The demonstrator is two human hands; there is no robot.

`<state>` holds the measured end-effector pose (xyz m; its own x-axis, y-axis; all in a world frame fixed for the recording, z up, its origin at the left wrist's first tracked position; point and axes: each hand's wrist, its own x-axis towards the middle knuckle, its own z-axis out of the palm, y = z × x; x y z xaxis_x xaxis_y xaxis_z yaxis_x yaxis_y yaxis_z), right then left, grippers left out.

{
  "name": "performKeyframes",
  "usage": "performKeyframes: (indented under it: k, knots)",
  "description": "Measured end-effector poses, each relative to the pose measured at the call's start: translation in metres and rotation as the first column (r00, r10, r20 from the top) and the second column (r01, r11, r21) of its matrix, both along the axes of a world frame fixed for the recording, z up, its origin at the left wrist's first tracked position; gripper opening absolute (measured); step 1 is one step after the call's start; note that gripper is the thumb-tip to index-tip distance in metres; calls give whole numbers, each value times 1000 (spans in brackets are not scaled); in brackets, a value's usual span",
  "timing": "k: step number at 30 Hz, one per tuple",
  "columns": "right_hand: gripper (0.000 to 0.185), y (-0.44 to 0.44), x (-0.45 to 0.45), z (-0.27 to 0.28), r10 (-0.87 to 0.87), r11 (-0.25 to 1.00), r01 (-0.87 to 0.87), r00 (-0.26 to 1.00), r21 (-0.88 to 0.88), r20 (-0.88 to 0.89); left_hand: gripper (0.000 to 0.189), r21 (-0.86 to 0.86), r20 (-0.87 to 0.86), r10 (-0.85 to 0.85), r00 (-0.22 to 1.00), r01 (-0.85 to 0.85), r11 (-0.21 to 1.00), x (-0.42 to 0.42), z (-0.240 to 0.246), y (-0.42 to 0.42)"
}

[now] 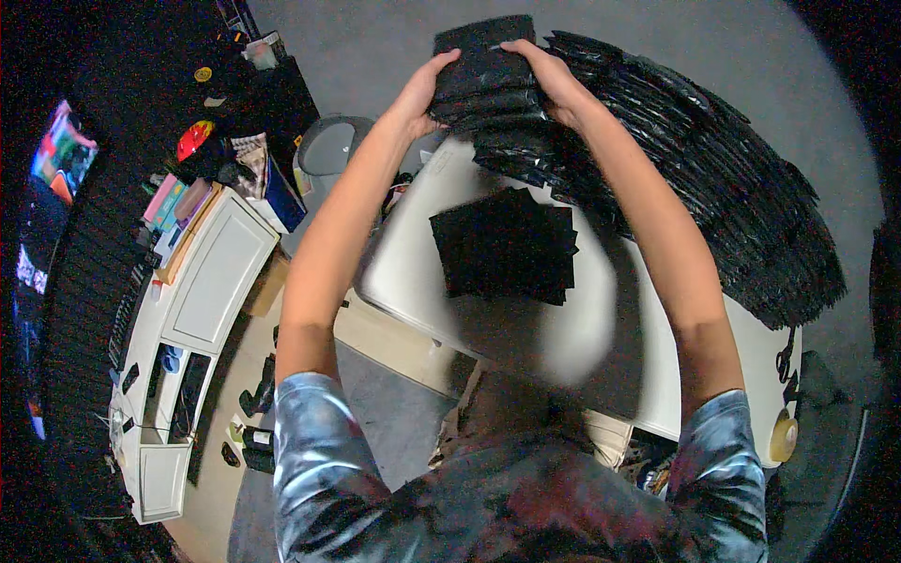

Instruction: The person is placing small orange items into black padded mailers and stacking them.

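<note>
Both arms reach out to the far side of a white table [405, 260]. My left hand [428, 88] grips the left side of a stack of flat black packets [486, 67], its thumb lying on top. The right side of that stack is held by my right hand [552, 81], also with the thumb on top. Where the held stack meets the black packets just below it is hard to tell. Nearer me, several black sheets [510, 246] lie on the table in a loose, fanned pile. A long, dense row of black packets [683, 148] curves along the table's far right side.
Black-handled scissors [783, 362] and a roll of tape [784, 436] are at the table's right end. A grey stool [331, 148] stands beyond my left forearm. Further left is a white cabinet [222, 271] with boxes on top.
</note>
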<state>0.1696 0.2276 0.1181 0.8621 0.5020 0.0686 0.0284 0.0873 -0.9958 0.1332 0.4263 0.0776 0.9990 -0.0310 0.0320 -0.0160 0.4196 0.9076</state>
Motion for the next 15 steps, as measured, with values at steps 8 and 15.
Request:
performKeyframes:
  k: [8,15]
  knots:
    - [65,19,51,-47,-96,765,224,967,-603,237,42,530,-437,44,898,217,820,68,-50,14]
    - [103,12,43,-57,-268,544,613,774,-573,573,37,426,-427,-62,902,262,866,70,-53,0]
